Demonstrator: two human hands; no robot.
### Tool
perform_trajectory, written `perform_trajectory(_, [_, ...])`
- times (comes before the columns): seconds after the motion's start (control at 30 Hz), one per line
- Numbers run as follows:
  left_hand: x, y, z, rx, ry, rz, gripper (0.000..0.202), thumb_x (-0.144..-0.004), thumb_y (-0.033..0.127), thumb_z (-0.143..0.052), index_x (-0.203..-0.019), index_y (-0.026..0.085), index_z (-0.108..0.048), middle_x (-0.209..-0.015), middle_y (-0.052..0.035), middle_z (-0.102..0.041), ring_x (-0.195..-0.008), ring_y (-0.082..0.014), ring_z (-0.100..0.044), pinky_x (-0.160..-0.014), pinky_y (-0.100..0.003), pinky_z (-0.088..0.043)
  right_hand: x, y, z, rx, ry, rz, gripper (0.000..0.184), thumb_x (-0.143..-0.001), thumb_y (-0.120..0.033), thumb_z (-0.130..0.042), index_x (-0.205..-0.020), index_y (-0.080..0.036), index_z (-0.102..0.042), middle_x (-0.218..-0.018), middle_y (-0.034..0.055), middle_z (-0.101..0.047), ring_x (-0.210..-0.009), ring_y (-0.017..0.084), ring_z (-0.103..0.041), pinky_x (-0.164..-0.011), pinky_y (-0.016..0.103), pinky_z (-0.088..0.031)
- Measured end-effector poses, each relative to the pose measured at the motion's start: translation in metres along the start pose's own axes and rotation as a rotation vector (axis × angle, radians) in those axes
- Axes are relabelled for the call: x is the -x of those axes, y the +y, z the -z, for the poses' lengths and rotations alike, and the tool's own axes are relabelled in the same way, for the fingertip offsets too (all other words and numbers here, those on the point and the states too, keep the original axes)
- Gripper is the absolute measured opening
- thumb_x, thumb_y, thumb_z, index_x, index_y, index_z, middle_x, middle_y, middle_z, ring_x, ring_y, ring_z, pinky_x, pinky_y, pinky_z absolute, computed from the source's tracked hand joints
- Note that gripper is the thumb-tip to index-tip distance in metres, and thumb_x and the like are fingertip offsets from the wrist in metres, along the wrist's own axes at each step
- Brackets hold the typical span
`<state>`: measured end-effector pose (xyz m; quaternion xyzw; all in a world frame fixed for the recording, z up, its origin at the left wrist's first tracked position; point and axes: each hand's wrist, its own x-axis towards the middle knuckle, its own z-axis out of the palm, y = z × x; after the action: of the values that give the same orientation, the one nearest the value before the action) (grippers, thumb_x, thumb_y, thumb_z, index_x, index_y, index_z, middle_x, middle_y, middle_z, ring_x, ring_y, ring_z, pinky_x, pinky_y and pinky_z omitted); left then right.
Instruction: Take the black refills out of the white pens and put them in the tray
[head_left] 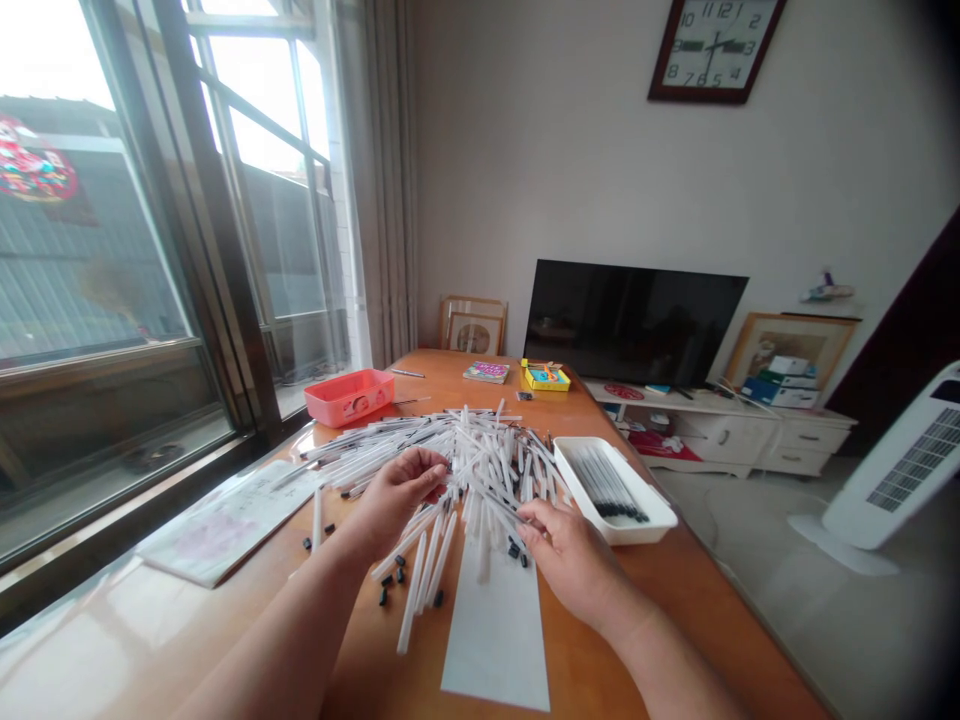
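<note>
Translucent plastic: the slim tube (495,501), at frame centre, slants down rightward to my right grip (559,555), which pinches its lower end, while my left grip (409,487) lies upper left, its closure impossible to tell.

I find the centre of the frame blocked by the tube pile (487,450), the tray (646,530) walling it on the right and the red box (349,402) on the left. I could come in at bottom centre over the paper (495,640) or the wood (581,670) just right of it; loose caps (383,597) lie to the paper's left.
</note>
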<state>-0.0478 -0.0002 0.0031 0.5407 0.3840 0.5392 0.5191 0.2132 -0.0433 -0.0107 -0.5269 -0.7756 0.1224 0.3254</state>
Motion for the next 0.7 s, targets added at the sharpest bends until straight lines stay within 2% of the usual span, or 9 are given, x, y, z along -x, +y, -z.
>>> perform_trajectory(0.23, [-0.0009, 0.0013, 0.0000, -0.007, -0.024, -0.021, 0.023, -0.082, 0.035, -0.074, -0.089, 0.015, -0.063, -0.075, 0.0007, -0.058, -0.065, -0.0089, -0.051, -0.060, -0.022, -0.039, -0.0005, -0.0006, 0.0007, 0.029, -0.029, -0.007, 0.019, -0.090, -0.028, -0.056, -0.099, -0.026, -0.073, -0.089, 0.0052, -0.071, -0.086, 0.022, -0.063, -0.078, 0.030, -0.045])
perform_trajectory(0.7, [0.0008, 0.0079, -0.0021, -0.061, -0.040, 0.012, 0.024, -0.081, 0.035, -0.075, -0.084, 0.016, -0.061, -0.072, 0.0020, -0.055, -0.061, -0.0079, -0.048, -0.058, -0.022, -0.039, 0.0012, -0.0019, 0.0017, 0.102, -0.059, -0.019, 0.018, -0.091, -0.029, -0.056, -0.101, -0.028, -0.071, -0.090, 0.0043, -0.067, -0.092, 0.022, -0.060, -0.082, 0.029, -0.041])
